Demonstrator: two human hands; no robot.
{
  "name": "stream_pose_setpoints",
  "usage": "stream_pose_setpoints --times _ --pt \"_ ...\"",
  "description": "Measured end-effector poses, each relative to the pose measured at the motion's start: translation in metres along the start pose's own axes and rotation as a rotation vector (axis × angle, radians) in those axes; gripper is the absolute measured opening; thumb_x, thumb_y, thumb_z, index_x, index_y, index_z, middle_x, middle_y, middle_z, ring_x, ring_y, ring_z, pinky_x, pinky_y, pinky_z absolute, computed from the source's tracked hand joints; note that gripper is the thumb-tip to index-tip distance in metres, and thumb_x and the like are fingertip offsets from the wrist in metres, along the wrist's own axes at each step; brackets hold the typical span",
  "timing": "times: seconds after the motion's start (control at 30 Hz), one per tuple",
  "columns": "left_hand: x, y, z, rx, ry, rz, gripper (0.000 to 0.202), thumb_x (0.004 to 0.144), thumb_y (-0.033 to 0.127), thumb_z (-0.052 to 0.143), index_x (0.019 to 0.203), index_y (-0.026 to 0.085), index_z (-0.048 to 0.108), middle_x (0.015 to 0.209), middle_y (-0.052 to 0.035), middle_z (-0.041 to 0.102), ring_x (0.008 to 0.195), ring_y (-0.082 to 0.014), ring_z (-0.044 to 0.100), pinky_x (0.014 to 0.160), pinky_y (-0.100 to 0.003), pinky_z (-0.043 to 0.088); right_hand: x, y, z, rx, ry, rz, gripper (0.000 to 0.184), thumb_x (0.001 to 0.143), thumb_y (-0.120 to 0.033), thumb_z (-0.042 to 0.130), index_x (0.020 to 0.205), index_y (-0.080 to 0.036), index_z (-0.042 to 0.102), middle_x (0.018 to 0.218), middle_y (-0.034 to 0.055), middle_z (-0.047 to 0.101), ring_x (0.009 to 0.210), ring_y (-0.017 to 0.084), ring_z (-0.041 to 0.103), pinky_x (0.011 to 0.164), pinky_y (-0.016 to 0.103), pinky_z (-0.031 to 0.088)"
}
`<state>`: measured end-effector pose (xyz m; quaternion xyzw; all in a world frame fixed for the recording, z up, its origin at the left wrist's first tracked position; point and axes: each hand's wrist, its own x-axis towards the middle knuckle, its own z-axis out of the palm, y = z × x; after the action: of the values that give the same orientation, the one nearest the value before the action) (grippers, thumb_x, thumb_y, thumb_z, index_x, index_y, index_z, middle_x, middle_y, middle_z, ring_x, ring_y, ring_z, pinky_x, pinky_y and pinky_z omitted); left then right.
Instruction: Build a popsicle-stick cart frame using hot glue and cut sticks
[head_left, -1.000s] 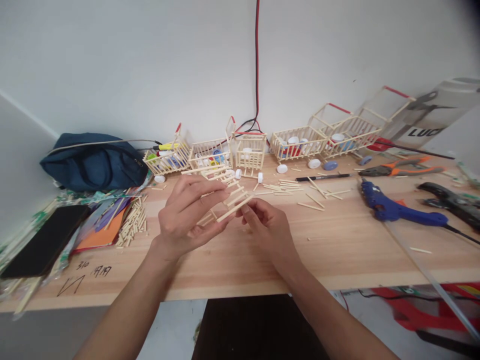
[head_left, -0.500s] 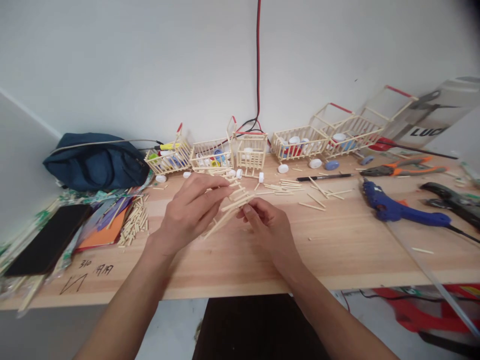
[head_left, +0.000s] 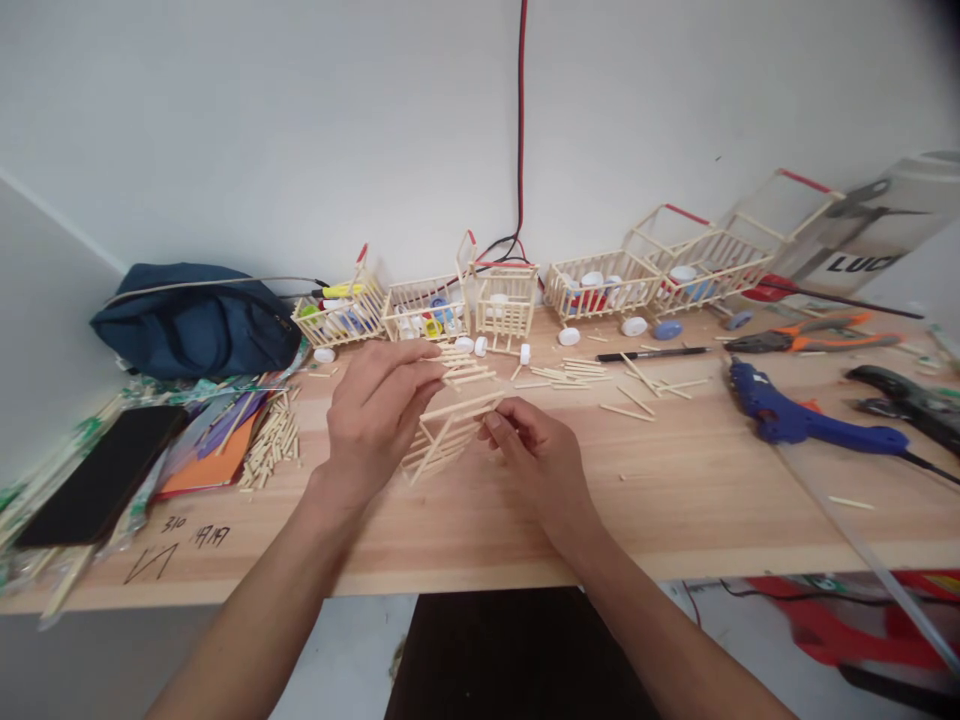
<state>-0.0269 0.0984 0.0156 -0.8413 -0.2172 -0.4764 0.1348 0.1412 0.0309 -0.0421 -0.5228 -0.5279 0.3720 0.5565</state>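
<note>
- Head camera: a person's left hand (head_left: 375, 410) and right hand (head_left: 541, 462) hold a small lattice panel of wooden sticks (head_left: 448, 432) between them, just above the wooden table (head_left: 675, 490) and near its front edge.
- Left fingers are closed over the panel's upper left edge. The right thumb and forefinger are pinched together on the right end of its top rail. The panel hangs tilted, its lower corner close to the tabletop.
- Judged from this grip, the work in hand is turning the panel over for inspection or fitting. It goes best with light pressure on the rails rather than the thin cross-sticks, both ends supported so the glued joints do not twist.
- A blue glue gun (head_left: 795, 422) lies well to the right, nozzle toward the person. A heap of loose cut sticks (head_left: 271, 445) sits to the left.
- A row of finished stick carts (head_left: 600, 285) stands along the wall, beside a dark blue bag (head_left: 195, 320). A black pen (head_left: 649, 353) and orange-handled pliers (head_left: 814, 338) lie behind the glue gun.
</note>
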Motion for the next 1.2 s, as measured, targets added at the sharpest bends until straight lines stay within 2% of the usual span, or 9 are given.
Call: stream_pose_setpoints --times 0.33,0.63,1.2 --pt "0.0016 0.0033 -0.0013 -0.06 -0.002 0.027 0.016 0.081 0.009 0.067 0.094 0.017 0.063 0.093 -0.0069 0.073 0.091 -0.0183 0.066 0.082 -0.034 0.052 0.0011 -0.0015 -0.0006 0.008 0.001 -0.006 0.021 0.092 -0.035 0.052 0.079 -0.021 0.061 0.071 -0.002 0.06 0.065 0.012 0.054 0.06 0.022 0.039" --pt "0.0018 0.003 -0.0011 -0.02 -0.015 0.008 0.008 0.086 0.015 0.063 0.093 0.019 0.062 0.092 -0.0056 0.073 0.089 -0.0176 0.067 0.081 -0.034 0.052 0.0001 -0.0025 -0.002 0.011 0.014 -0.02 0.021 0.092 -0.034 0.051 0.079 -0.02 0.061 0.071 -0.0019 0.06 0.065 0.012 0.053 0.06 0.022 0.039" --pt "0.0011 0.0071 -0.0032 -0.053 -0.012 0.016 0.008 0.086 0.014 0.063 0.092 0.019 0.064 0.093 -0.0056 0.073 0.088 -0.0178 0.066 0.08 -0.035 0.053 0.0003 -0.0023 -0.0027 -0.002 -0.001 -0.007 0.022 0.092 -0.036 0.05 0.079 -0.021 0.06 0.072 -0.001 0.061 0.066 0.013 0.055 0.06 0.023 0.041"
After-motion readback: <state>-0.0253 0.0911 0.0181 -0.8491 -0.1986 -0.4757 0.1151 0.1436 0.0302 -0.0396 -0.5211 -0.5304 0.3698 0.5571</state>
